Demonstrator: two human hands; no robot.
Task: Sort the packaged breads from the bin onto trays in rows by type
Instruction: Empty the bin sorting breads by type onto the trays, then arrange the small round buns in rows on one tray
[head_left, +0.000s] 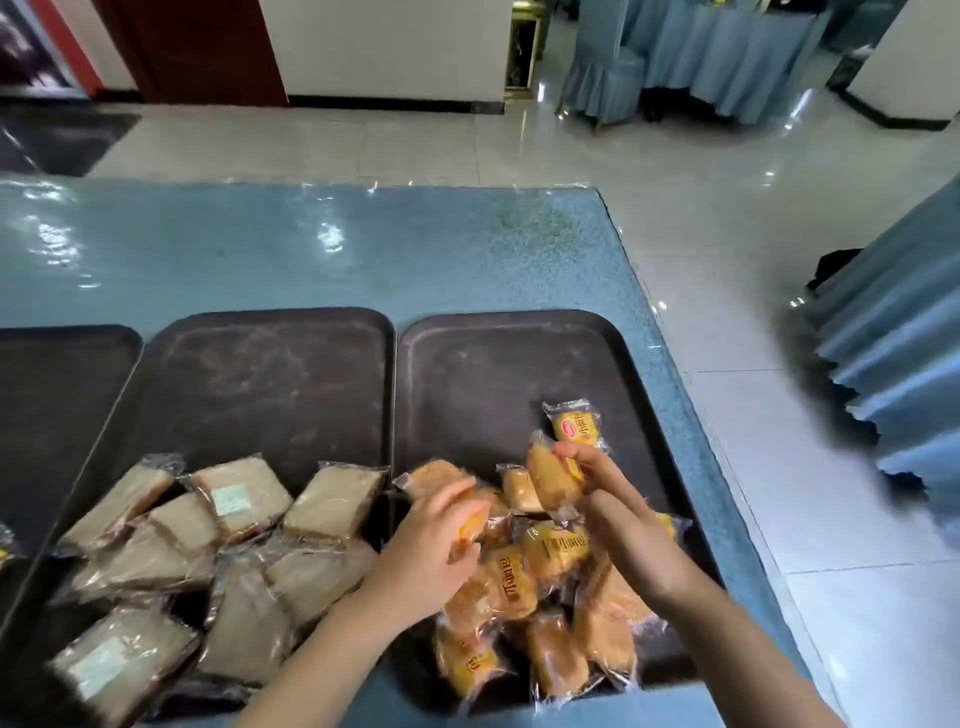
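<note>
Two dark trays lie side by side on a blue table. The right tray holds a loose heap of several yellow packaged breads. My right hand grips yellow packs above the heap, one yellow pack sticking out past the fingers. My left hand curls round another yellow pack at the heap's left side. The middle tray carries several pale brown sandwich-type breads in clear wrap, strewn over its near half.
A third dark tray lies at the left, mostly bare in view. The table ends close beyond the right tray; past it is glossy tiled floor. Blue draped furniture stands at the right.
</note>
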